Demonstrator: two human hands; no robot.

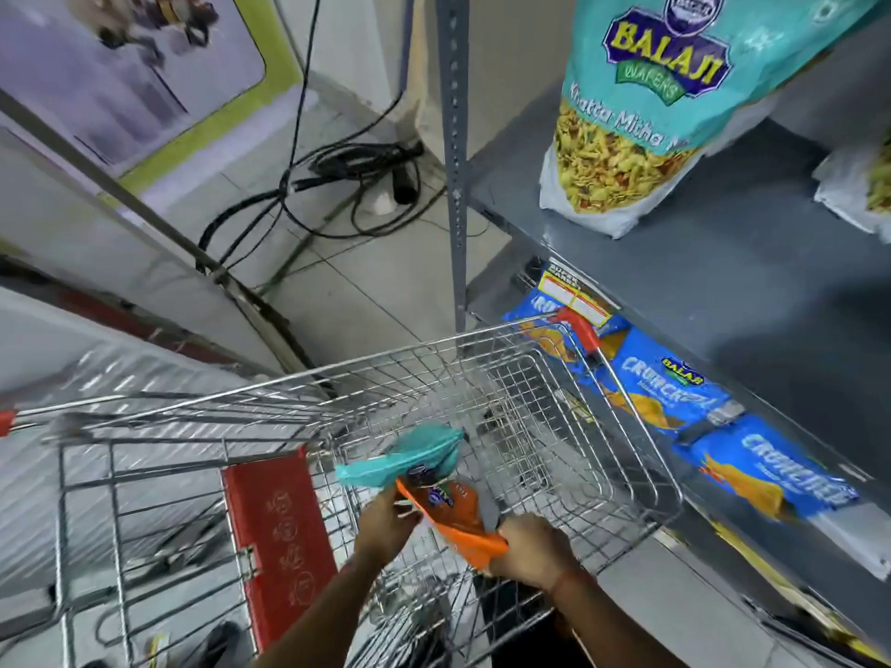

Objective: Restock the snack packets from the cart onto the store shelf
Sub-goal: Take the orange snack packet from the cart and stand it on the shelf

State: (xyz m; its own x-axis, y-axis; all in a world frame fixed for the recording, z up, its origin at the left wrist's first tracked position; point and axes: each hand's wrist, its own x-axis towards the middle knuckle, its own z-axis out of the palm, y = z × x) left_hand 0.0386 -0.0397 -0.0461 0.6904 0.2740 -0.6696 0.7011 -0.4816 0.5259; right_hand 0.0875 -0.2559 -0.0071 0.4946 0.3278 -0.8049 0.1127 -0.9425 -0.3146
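Note:
Inside the wire cart (506,339), my left hand (385,525) grips a teal snack packet (405,458) by its lower edge. My right hand (533,552) holds an orange snack packet (463,520) at its near end; the two packets overlap between my hands. To the right rises the grey store shelf (733,253). A large teal Balaji packet (641,103) stands on its upper board, and several blue Crunchex packets (675,388) lie on the board below.
The cart's red child-seat flap (279,532) is to the left of my hands. A perforated shelf upright (455,161) stands behind the cart. Black cables (347,180) lie coiled on the tiled floor. Another packet (863,185) peeks in at the right edge.

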